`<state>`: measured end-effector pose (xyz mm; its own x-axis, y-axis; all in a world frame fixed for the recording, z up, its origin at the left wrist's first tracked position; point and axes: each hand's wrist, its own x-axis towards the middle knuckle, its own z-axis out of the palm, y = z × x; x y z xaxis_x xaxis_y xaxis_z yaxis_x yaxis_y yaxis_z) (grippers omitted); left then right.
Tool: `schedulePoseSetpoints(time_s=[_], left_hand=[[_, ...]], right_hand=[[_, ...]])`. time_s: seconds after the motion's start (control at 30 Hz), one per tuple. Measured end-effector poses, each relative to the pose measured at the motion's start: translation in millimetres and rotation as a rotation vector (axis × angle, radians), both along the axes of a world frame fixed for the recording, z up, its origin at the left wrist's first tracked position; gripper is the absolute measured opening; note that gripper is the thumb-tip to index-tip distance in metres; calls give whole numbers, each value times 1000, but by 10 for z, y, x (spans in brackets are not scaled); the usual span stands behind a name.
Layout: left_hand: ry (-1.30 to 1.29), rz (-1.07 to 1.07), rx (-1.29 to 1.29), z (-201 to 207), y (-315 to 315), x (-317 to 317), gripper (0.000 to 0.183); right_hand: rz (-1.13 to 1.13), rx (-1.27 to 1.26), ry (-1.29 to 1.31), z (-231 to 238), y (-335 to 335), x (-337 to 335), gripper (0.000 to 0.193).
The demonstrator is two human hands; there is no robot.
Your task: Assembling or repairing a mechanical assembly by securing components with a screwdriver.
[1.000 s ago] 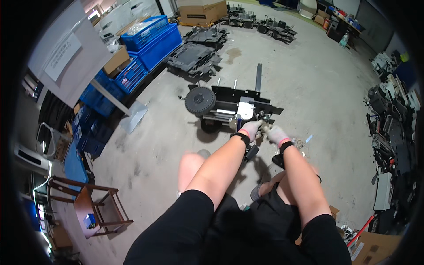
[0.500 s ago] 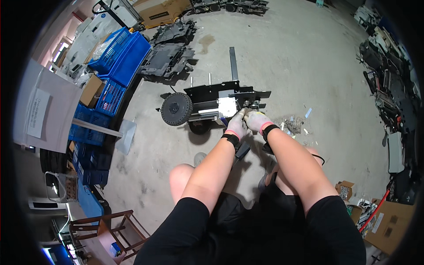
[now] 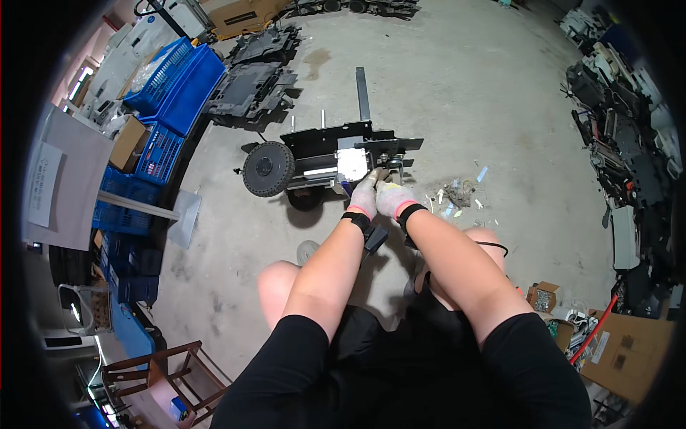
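On the floor ahead of me lies a black metal chassis [image 3: 325, 141] with a dark wheel [image 3: 269, 169] at its left end. A silver-white box [image 3: 351, 165] is mounted near its middle. My left hand [image 3: 365, 195] and my right hand [image 3: 393, 197], both in pale gloves, meet at the chassis's near right side, just right of that box. Their fingers are closed and pressed together at small metal parts there; the fingertips and whatever they grip are too hidden to name. Past the chassis, a flat grey bar [image 3: 363, 95] extends away from me.
Small debris [image 3: 457, 193] is scattered right of the chassis. Dark flat panels [image 3: 250, 93] lie far left, beside stacked blue crates [image 3: 187, 93]. Piled scrap parts [image 3: 629, 150] line the right side. A cardboard box [image 3: 629, 357] is at lower right, a wooden chair [image 3: 168, 365] at lower left.
The whole scene has shifted slightly left and up in the view. Both hands remain closed at the same side of the chassis, with little visible change in their grip.
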<state>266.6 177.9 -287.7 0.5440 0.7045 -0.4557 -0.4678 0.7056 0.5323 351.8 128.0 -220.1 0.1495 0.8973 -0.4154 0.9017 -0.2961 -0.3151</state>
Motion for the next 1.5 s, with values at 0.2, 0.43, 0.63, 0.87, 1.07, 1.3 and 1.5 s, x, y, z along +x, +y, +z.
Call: schedulePoseSetpoints(time_s=[0.2,0.43,0.63,0.87,1.07,1.3,1.5], left_hand=[[6,78,25,-88,-16,117,39],[-36,119,-25,-195,20,158,38],[-6,79,-5,-216,6,113,38],[-64,15,-46,-370,13,-75,34],[545,-216,905,-230,-258,-121,38],[522,-71,68,-16,-262,21,36],[376,19,41,11,-111,-4,29]], right_hand=[[29,-10,0,44,-27,33,38],[20,36,-13,-76,-11,68,36],[54,56,-24,-94,-24,54,34],[-1,130,-74,150,29,-102,31],[-31,185,-109,241,-55,67,26],[-335,608,812,2109,-1022,1319,43],[-952,878,842,1309,-3094,2279,35]])
